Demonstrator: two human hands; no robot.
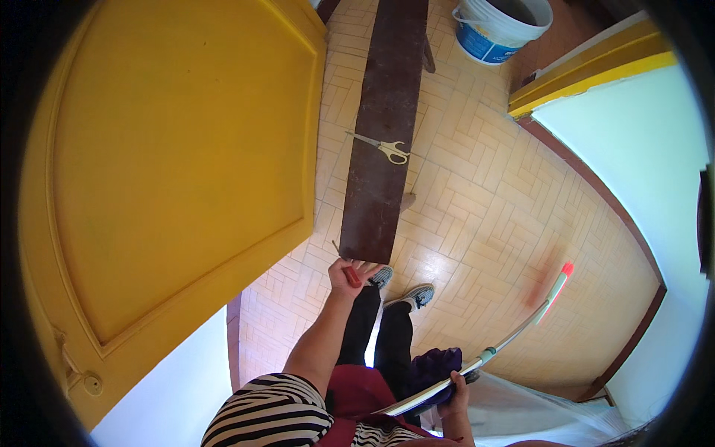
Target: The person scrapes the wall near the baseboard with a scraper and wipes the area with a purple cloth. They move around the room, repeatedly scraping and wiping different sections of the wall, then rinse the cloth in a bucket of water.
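My left hand point(342, 275) holds a red-handled tool point(352, 276), probably a screwdriver, with its thin shaft poking out past the fingers. Its outstretched fingers touch the near end of a dark brown wooden bench point(375, 195). Scissors with cream handles point(394, 152) lie across the bench top, their blades reaching past its left edge. Down at the right, my right hand point(459, 394) grips a long pale pole point(427, 395). At the pole's far end is a brush head point(553, 296) with pink-red bristles. A dark purple cloth point(435, 369) bunches beside the pole.
A yellow panelled door point(184, 139) stands along the left. A white bucket with a blue label point(494, 33) is on the tiled floor point(475, 223) beyond the bench. Clear plastic sheeting point(514, 408) hangs at lower right. A yellow door frame point(592, 70) and pale wall point(631, 151) bound the right.
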